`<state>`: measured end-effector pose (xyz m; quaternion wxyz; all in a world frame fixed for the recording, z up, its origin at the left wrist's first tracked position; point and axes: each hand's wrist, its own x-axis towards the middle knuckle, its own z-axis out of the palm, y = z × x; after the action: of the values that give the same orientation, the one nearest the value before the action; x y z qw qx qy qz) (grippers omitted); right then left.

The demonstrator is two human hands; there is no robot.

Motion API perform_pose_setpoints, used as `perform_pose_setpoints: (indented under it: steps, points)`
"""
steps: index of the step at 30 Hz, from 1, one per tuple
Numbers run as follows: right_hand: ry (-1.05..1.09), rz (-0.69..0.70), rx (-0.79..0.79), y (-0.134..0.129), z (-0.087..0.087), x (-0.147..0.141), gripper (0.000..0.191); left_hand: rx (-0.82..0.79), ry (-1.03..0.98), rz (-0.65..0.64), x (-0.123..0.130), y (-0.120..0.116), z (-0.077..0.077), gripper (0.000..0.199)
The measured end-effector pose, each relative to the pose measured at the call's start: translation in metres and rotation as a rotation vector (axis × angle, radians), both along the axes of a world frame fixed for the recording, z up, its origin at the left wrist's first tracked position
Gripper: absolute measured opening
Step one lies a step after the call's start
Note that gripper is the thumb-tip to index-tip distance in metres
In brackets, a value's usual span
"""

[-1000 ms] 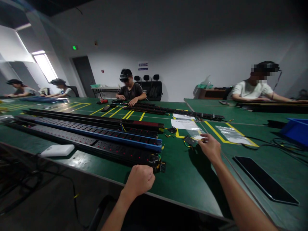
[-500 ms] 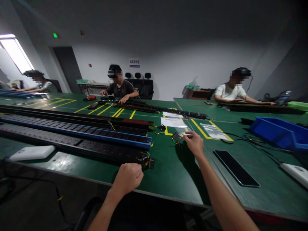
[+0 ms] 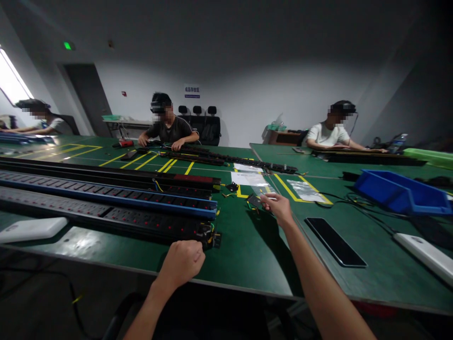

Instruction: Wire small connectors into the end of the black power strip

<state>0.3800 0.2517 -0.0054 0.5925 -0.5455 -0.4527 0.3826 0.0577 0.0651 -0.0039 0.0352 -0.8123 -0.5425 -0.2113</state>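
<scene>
My left hand (image 3: 183, 260) is closed in a fist over the front edge of the green table, beside the wired end of a long black power strip (image 3: 155, 225). Its fingers curl inward, so anything inside is hidden. Out ahead, my right hand (image 3: 278, 206) pinches with thumb and fingertips; a thin bit seems to stick up from the pinch, too small to name. Right at those fingertips lies a small black end plate (image 3: 254, 200) with short coloured wires. Whether the fingers touch it I cannot tell. Another black plate (image 3: 232, 187) lies farther back.
A blue-edged strip (image 3: 184, 200) lies behind the black one. A phone (image 3: 334, 242), a blue bin (image 3: 399, 193) and cables are on the right. Clear plastic bags (image 3: 305, 190) and paper (image 3: 244, 178) lie ahead. White boxes (image 3: 33, 230) stand at both sides. Co-workers sit across the table.
The whole view has shifted, so everything sits slightly farther left. My right hand stays by the small black plate, its fingers a little differently bent. My left fist keeps its shape.
</scene>
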Motion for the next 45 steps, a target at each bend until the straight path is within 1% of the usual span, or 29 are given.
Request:
perform_pose_setpoints:
  steps: [2,5,11,18,21,34,42,45]
  points:
    - [-0.044,-0.013,-0.008,-0.002,0.002,0.000,0.053,-0.001,0.006,0.003,0.000,0.000,0.000,0.025]
    - [-0.068,0.003,-0.015,-0.003,0.003,0.001,0.054,-0.005,0.012,0.002,-0.001,0.001,-0.001,0.025]
    - [-0.100,0.037,-0.022,-0.003,0.003,0.000,0.042,-0.003,0.015,-0.002,-0.002,0.001,-0.001,0.025]
    - [-0.207,0.008,-0.030,-0.003,0.002,-0.001,0.038,-0.013,0.015,0.007,0.000,0.000,0.000,0.025]
    - [-0.215,-0.006,-0.023,-0.003,0.002,0.000,0.037,-0.005,0.010,0.006,0.000,0.001,0.000,0.025]
    - [-0.204,-0.005,0.007,-0.004,0.004,0.001,0.044,0.000,0.003,0.001,-0.001,0.001,-0.002,0.025]
    - [-0.289,0.001,0.031,0.003,-0.005,0.007,0.051,-0.015,0.007,0.007,-0.002,0.002,-0.003,0.024]
    - [-0.283,0.010,0.032,0.004,-0.007,0.008,0.049,-0.013,0.009,0.010,-0.001,0.002,-0.003,0.024]
